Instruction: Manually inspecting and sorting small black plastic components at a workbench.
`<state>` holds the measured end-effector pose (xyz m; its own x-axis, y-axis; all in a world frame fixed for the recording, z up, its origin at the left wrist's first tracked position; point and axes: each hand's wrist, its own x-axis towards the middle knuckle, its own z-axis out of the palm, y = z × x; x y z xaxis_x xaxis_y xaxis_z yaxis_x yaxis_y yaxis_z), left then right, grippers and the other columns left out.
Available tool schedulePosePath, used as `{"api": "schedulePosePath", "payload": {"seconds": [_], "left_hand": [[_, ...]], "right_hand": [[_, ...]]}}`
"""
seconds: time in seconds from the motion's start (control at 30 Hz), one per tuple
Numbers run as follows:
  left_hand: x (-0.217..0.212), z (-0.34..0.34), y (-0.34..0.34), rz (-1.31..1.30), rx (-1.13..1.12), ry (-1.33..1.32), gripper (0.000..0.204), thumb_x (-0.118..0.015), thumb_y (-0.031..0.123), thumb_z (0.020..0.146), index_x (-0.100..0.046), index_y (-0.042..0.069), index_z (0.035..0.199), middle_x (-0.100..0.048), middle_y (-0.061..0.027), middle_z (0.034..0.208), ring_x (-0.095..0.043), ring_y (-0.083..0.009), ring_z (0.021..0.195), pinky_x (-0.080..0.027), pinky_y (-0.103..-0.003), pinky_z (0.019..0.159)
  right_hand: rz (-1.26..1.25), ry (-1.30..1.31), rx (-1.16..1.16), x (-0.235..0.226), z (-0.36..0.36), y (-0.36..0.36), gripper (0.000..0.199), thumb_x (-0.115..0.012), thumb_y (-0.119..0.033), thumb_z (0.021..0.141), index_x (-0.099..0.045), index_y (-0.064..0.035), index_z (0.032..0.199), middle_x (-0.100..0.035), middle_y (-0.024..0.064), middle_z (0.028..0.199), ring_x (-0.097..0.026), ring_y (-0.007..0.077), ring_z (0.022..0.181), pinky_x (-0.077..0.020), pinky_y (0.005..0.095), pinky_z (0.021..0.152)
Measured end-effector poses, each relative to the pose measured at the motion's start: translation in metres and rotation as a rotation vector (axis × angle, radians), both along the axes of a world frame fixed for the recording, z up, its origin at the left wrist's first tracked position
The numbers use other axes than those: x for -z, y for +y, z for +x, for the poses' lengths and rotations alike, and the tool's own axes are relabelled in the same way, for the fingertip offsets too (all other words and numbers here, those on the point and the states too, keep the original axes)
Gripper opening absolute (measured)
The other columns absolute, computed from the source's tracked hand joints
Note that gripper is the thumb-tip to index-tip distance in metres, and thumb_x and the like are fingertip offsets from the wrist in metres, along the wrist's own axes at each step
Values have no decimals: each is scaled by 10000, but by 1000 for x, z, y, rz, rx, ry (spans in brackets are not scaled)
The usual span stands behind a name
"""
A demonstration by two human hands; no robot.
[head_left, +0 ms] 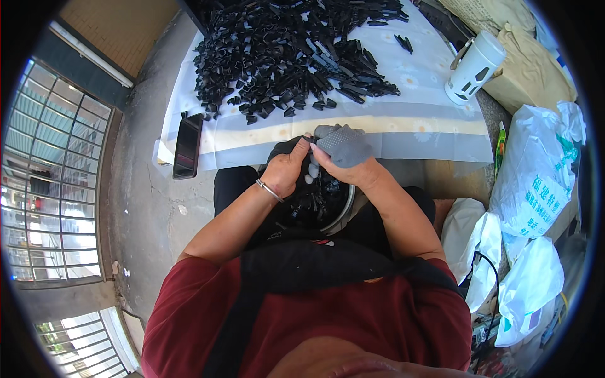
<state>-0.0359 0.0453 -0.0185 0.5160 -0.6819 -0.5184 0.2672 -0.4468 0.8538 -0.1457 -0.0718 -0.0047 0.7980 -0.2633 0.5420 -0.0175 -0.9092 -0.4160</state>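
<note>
My left hand, with a thin metal bracelet at the wrist, is closed on a small black part right at the table's near edge. My right hand wears a grey textured glove over the fingers and presses against the same spot, fingers curled. Both hands meet above a round bowl in my lap that holds several small black plastic parts. A large heap of black plastic clips covers the far part of the cloth-covered table.
A black phone lies at the table's left edge. A white cup with a handle stands at the right. White printed sacks and brown bags are piled on my right. A concrete floor and metal window grille lie on the left.
</note>
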Motion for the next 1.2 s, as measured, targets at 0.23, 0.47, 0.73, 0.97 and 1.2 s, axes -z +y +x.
{"api": "schedulePosePath", "payload": {"seconds": [0.23,0.47,0.73,0.97,1.2], "left_hand": [[-24,-17,-2,-158,-116,-12,550,-430,495,870,-576,-6,1044,-592,-100,885,-517,-139,802,-429,-263,718],[-2,3,-4,-183,-68,-206,505,-407,451,893,-604,-14,919,-602,-91,790,-531,-141,733,-431,-264,665],[-13,17,-3,-252,75,-593,486,-352,399,918,-585,-1,771,-582,-126,640,-553,-271,589,-431,-339,561],[-22,12,2,-139,192,-702,393,-347,310,924,-559,-18,883,-587,-177,694,-574,-342,662,-435,-382,585],[-35,12,7,-106,453,-940,382,-322,273,927,-574,-8,869,-590,-191,725,-572,-342,679,-447,-379,598]], "right_hand": [[126,-55,-71,-6,1,4,229,-562,-263,797,-577,-42,857,-573,134,746,-535,307,679,-427,393,604],[57,65,-17,-22,-4,8,298,-567,-303,810,-571,-38,946,-586,133,833,-553,308,768,-432,391,659],[73,25,-16,-18,-16,-3,294,-546,-310,829,-596,-30,903,-589,129,792,-552,304,746,-430,389,653],[-138,140,33,-23,-15,5,224,-577,-250,796,-605,-43,879,-598,111,810,-547,293,734,-428,380,644],[-24,83,-76,0,-6,10,272,-568,-285,799,-588,-53,939,-602,101,887,-546,291,833,-425,376,733]]}}
